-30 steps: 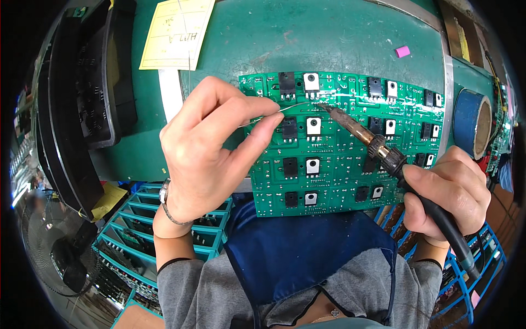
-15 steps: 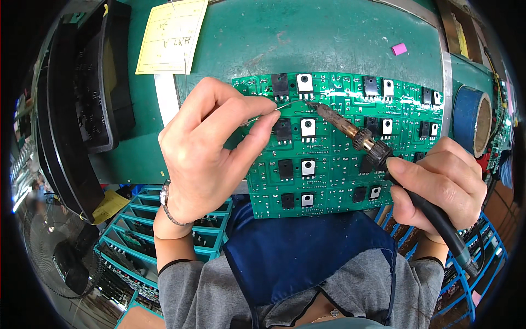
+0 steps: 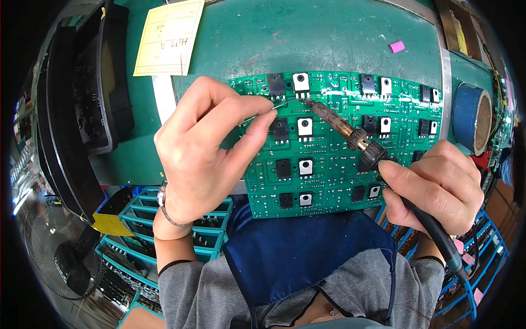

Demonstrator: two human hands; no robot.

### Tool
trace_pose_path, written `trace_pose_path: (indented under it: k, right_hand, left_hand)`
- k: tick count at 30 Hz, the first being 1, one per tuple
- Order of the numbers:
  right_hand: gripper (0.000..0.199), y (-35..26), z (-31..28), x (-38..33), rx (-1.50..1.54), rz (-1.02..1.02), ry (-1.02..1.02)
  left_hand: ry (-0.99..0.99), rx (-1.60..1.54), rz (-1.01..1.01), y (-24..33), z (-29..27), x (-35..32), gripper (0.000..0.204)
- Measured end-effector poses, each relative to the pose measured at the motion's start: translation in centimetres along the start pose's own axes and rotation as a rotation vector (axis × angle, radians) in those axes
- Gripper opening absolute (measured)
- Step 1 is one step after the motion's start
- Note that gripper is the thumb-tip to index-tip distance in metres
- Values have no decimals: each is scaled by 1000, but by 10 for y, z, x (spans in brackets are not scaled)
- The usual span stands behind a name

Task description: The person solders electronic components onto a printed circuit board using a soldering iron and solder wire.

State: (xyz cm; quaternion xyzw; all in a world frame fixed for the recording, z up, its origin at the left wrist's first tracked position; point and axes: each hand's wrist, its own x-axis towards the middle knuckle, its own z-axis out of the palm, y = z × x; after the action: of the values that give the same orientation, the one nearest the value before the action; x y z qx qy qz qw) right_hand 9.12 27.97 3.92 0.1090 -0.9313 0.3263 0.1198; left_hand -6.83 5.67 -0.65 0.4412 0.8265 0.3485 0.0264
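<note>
A green circuit board with rows of black and silver-faced transistors lies in front of me. My left hand pinches a thin solder wire between thumb and forefinger, over the board's upper left. The wire's end reaches the pins below the top silver-faced transistor. In my right hand is a soldering iron, gripped by its black handle and slanting up to the left. Its dark tip meets or nearly meets the wire's end at those pins; exact contact is too small to tell.
A yellow paper tag and a small pink tube lie on the green work surface. Black trays stand at left, a blue tape roll at right. Below the left arm are teal racks holding boards.
The iron's tip and the wire have shifted slightly left along the top transistor's pins. Both hands have moved a little left with them, and the board appears slightly left too.
</note>
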Motion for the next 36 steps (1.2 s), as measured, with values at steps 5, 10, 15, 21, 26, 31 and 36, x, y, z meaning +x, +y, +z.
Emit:
trace_pose_path:
  k: [5,10,15,21,26,31,36]
  right_hand:
    - [26,0,-2,1,-6,9,-13]
    - [26,1,-1,1,-5,5,-6]
    - [25,1,-2,2,-20,1,-11]
    - [25,1,-2,2,-9,-6,-5]
    - [25,0,-3,1,-10,4,-4]
    - [28,4,2,-1,2,-7,13]
    - [30,0,-16,-11,-15,-121,30]
  left_hand:
    - [-4,-15,8,-1,3,1,20]
    - [-13,-8,13,-2,4,2,20]
    - [-30,16,17,-1,4,2,21]
    - [-22,-8,-33,-1,6,0,20]
    - [-14,-39,-64,2,-2,-1,21]
    - [-71,-49,-59,11,-18,-18,23]
    - [-474,-348,22,27,-27,-39,20]
